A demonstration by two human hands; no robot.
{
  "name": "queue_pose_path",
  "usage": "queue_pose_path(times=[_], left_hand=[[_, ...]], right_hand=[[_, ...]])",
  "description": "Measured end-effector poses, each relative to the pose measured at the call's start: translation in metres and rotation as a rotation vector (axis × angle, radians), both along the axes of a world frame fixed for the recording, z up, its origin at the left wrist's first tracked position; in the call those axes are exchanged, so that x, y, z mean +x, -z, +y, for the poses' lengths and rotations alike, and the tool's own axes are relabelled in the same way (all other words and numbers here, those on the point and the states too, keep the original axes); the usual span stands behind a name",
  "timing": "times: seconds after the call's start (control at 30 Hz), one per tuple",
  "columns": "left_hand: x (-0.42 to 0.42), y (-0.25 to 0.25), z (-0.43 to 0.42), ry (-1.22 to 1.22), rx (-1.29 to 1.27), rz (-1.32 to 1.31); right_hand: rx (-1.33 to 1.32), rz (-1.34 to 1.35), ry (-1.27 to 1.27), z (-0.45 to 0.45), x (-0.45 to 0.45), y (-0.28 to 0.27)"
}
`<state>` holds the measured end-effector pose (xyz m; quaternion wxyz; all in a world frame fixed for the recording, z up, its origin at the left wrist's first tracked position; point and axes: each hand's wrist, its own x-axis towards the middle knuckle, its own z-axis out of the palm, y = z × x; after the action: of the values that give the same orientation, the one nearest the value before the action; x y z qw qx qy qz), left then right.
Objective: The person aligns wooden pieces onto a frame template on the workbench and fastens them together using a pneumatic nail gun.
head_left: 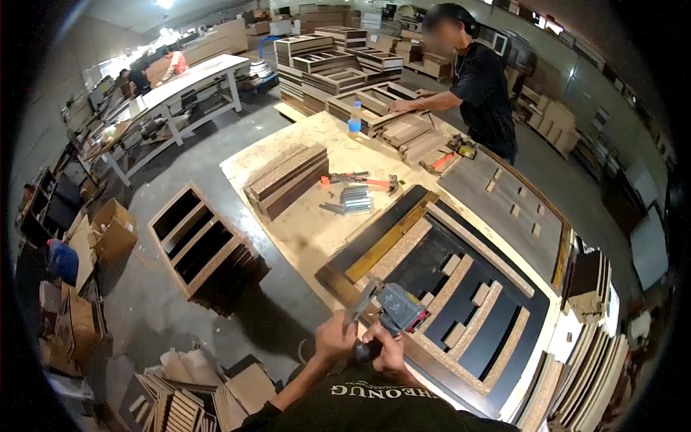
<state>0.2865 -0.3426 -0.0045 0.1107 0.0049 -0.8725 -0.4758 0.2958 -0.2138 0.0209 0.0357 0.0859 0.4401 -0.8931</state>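
Observation:
My right hand [387, 345] is wrapped round the handle of a grey and red nail gun [400, 308], low in the centre of the view. Just left of it, my left hand [336, 337] has its fingers bent near the tool's metal magazine; what it holds, if anything, is hidden. Under and right of the tool lies a frame of chipboard strips [455, 291] on a dark panel [425, 252]. Small blocks sit between the strips. Farther up the table are silver staple strips [356, 199], an orange-handled hammer [381, 183] and a stack of dark boards [288, 180].
Across the wooden table [252, 155] a co-worker [486, 93] handles another frame [374, 101]. A bottle [354, 124] stands near it. A stack of frames [198, 241] is on the floor at left. Boards [590, 367] lean at the right.

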Motion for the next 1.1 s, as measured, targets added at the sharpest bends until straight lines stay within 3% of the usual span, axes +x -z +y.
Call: queue_pose_path(times=[0.17, 0.5, 0.57, 0.63, 0.7, 0.77, 0.83, 0.93, 1.03, 1.1], left_hand=[[-0.025, -0.01, -0.049, 0.054, -0.08, -0.196], [-0.062, 0.0, -0.081, 0.022, -0.084, -0.127], [-0.063, 0.004, -0.084, -0.055, -0.143, 0.066], [-0.061, 0.005, -0.087, -0.06, -0.127, 0.049], [-0.065, 0.004, -0.091, -0.079, -0.098, 0.033], [-0.07, -0.002, -0.096, -0.02, -0.229, 0.023], [-0.085, -0.021, -0.098, 0.008, -0.221, -0.047], [-0.106, -0.033, -0.088, 0.064, -0.126, 0.153], [-0.116, -0.028, -0.079, 0.082, 0.034, -0.028], [-0.113, -0.018, -0.073, -0.015, -0.004, 0.133]], right_hand=[[0.045, -0.129, 0.033, -0.044, -0.03, -0.001], [0.019, -0.141, -0.064, -0.067, -0.077, -0.002], [-0.028, -0.127, -0.094, -0.069, -0.084, -0.001], [-0.055, -0.108, -0.121, -0.064, -0.093, -0.001], [0.002, -0.148, -0.248, -0.057, -0.103, -0.002], [-0.052, -0.106, -0.227, -0.057, -0.107, -0.004], [-0.127, -0.076, -0.211, -0.06, -0.11, -0.003], [-0.078, -0.028, -0.174, -0.064, -0.118, -0.007], [-0.016, -0.024, -0.155, -0.06, -0.121, -0.002], [0.066, -0.052, -0.148, -0.06, -0.116, -0.004]])
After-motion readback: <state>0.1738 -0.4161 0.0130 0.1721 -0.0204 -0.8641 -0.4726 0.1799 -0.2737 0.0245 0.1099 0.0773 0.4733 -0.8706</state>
